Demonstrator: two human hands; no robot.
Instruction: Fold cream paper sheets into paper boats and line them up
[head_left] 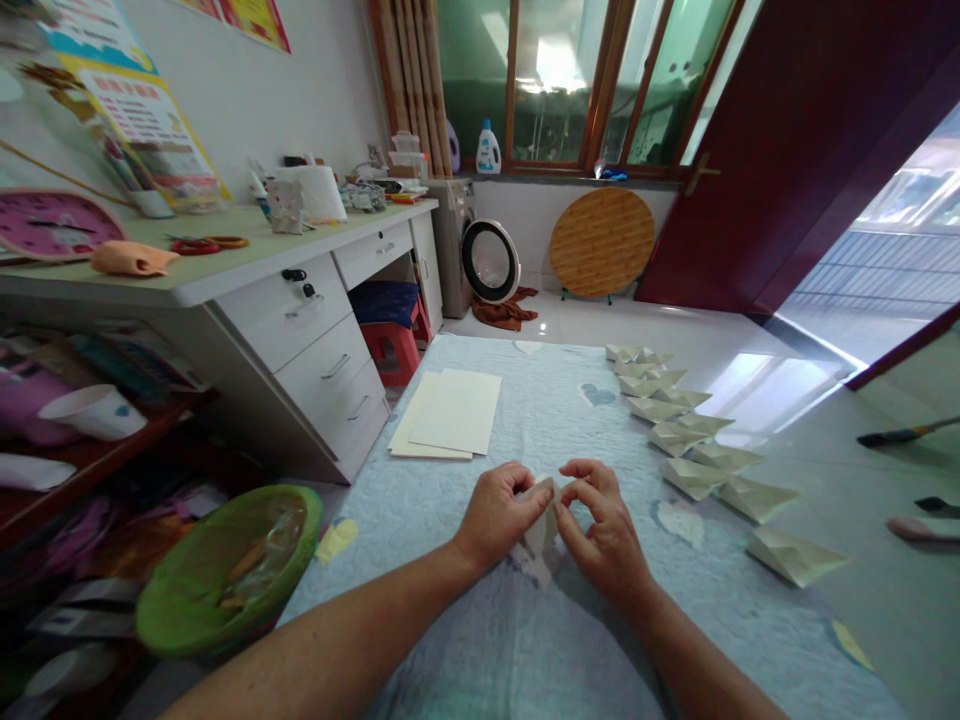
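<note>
Several cream paper sheets (457,415) lie at eleven o'clock from the left hand (491,510), the lower partly hidden by the upper. That hand's fingers grip a small folded paper (541,525) over the blue cloth (555,410); largely covered, its creases unclear, it looks pale and shadowed. The right hand's fingers (568,525) are at its edge; I cannot tell whether they pinch it. Folded paper boats (694,478), some overlapping, run from twelve to three o'clock of the right hand (607,530).

Cream sheets (457,412) and folded shapes (759,498); pale blue, heart-patterned cloth (547,400); held paper (538,528) seemingly cream.
</note>
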